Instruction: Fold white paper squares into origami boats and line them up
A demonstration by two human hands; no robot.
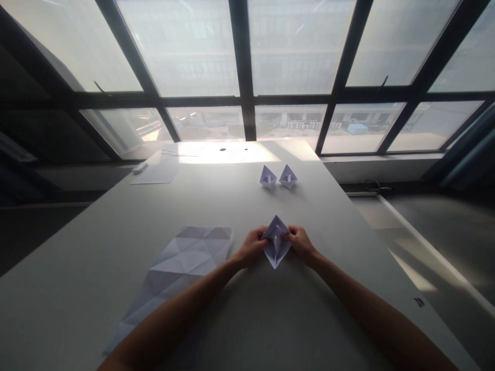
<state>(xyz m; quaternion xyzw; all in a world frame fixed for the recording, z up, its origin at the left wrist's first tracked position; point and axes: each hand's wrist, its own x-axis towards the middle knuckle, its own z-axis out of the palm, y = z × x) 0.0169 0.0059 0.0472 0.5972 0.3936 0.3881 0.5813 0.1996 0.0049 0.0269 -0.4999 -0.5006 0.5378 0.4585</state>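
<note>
Between my two hands is a white folded paper boat (276, 246), its diamond-shaped opening facing me. My left hand (252, 246) pinches its left side, with the thumb at the inner edge. On the opposite side my right hand (302, 244) grips the boat the same way; most fingers are hidden behind the paper. Farther back on the table stand two finished-looking paper boats, a left one (268, 178) and a right one (288, 178), side by side. A creased, unfolded sheet of paper (189, 253) lies left of my hands, partly covered by my left forearm.
The white table (332, 226) reaches toward large framed windows (290, 46). Flat paper sheets (154, 174) lie at the far left, a small white object (139, 168) beside them. Bright sunlight falls across the table's far end. A cable (373, 185) lies by the wall at right.
</note>
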